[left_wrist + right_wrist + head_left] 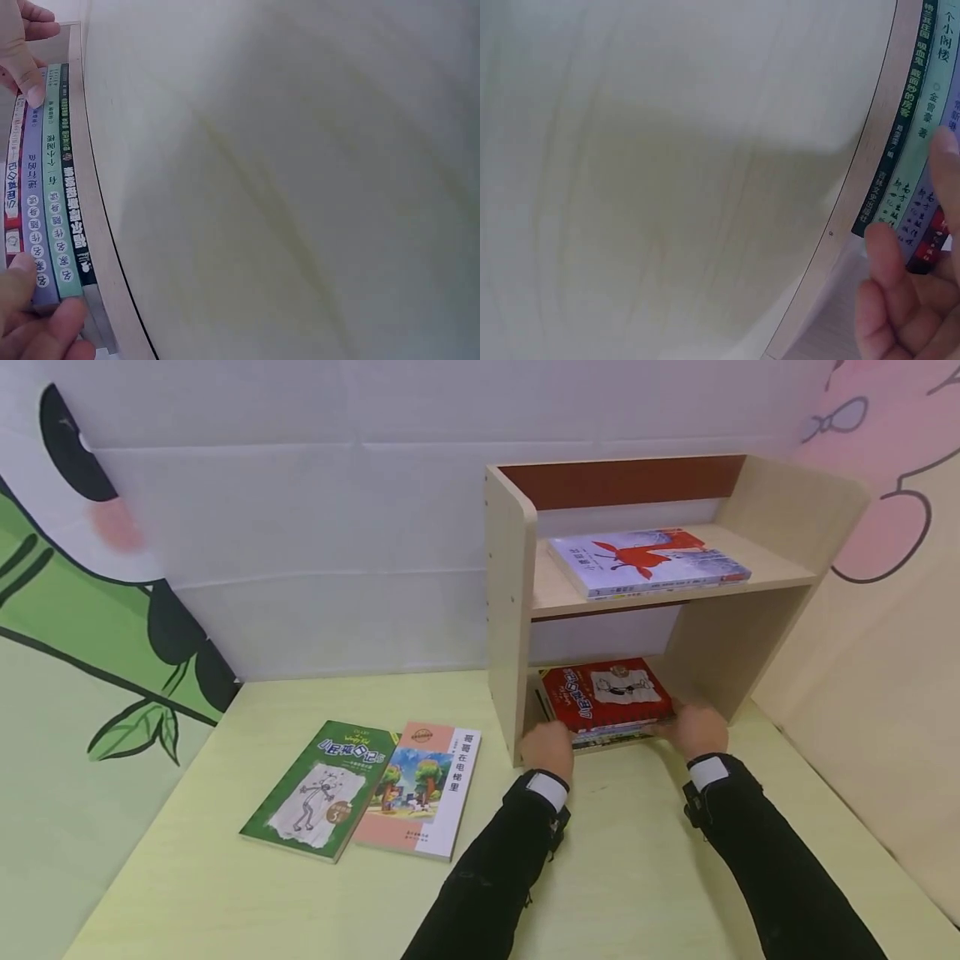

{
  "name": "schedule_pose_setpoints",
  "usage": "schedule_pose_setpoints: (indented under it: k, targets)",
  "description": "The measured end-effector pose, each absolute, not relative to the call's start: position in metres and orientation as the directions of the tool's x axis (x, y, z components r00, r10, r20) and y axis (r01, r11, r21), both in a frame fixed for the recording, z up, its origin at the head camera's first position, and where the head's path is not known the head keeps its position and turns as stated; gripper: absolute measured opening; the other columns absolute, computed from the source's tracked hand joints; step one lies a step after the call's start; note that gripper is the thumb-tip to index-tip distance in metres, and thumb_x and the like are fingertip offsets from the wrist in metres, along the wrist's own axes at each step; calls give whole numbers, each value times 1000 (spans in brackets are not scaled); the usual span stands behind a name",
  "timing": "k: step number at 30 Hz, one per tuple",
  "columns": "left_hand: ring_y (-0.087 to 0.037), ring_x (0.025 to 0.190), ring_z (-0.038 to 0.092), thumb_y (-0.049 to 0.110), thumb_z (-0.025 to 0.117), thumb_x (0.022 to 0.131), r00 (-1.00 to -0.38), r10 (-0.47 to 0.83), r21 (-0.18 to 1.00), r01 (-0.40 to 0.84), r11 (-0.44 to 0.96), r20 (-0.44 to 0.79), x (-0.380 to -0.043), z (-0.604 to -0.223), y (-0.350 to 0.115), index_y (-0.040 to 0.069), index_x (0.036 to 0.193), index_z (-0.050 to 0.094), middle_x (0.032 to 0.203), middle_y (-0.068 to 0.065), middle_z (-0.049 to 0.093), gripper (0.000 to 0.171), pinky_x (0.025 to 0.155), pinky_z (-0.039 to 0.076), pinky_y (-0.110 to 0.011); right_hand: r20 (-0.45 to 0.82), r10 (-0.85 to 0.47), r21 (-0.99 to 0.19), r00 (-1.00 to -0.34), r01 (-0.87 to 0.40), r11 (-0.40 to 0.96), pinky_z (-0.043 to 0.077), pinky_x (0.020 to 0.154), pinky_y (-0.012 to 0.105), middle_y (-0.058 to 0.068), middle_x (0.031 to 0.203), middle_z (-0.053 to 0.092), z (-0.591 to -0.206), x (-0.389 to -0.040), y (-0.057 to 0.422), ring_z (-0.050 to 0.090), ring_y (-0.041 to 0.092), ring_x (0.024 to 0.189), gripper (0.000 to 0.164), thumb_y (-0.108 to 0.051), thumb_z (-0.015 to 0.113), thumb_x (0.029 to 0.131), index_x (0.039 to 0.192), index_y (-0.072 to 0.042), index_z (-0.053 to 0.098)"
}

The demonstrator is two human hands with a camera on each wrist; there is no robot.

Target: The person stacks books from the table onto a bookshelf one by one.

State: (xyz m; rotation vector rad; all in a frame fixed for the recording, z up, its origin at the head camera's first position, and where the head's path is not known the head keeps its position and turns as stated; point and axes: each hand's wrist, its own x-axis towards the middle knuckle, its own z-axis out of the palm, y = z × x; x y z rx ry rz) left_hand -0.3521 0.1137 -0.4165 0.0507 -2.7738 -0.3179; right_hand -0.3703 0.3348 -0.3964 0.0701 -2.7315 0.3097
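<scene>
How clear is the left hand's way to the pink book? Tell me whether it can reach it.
Probably yes, once the left hand lets go of the stack of books: the pink book lies on the table, left of the bookshelf, its right edge uncovered.

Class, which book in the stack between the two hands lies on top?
The red book: its pictured cover faces up, while the purple book, pale green book and black book beneath it show mainly their spines.

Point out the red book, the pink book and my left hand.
Red book [606,697]: head view, front cover.
Pink book [420,787]: head view, cover picture.
Left hand [547,749]: head view, back of hand.
</scene>
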Motion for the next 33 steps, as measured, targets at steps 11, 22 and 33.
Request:
schedule_pose_setpoints:
  k: [11, 22, 33]
  targets:
    - [-15, 56, 58, 33, 70, 79, -974, -9, 384, 81, 920, 226, -343, -404, 108, 10, 77, 71, 66, 0, 64, 23, 40, 39, -27, 338, -34, -377, -941, -169, 911, 48, 77, 53, 29, 125, 46, -405, -374, 338, 50, 44, 101, 78, -25, 79, 71, 133, -2, 39]
    - [-14, 73, 62, 33, 66, 83, -916, 351, 470, 401, 786, 194, -322, -404, 64, 7, 94, 69, 83, -1, 68, 29, 59, 46, -24, -229, -57, -951, -972, 211, 226, 20, 105, 54, 28, 148, -6, -385, -335, 285, 13, 47, 132, 89, -17, 50, 94, 140, -4, -24]
    - [-21, 97, 61, 32, 60, 89, -890, 449, 622, 399, 674, 83, -264, -386, -51, 7, 114, 63, 111, -6, 64, 35, 78, 50, -32, -247, -397, -957, -884, 287, -43, 21, 106, 49, 29, 148, 4, -372, -268, 226, 18, 44, 133, 68, -17, 41, 98, 143, 5, -5]
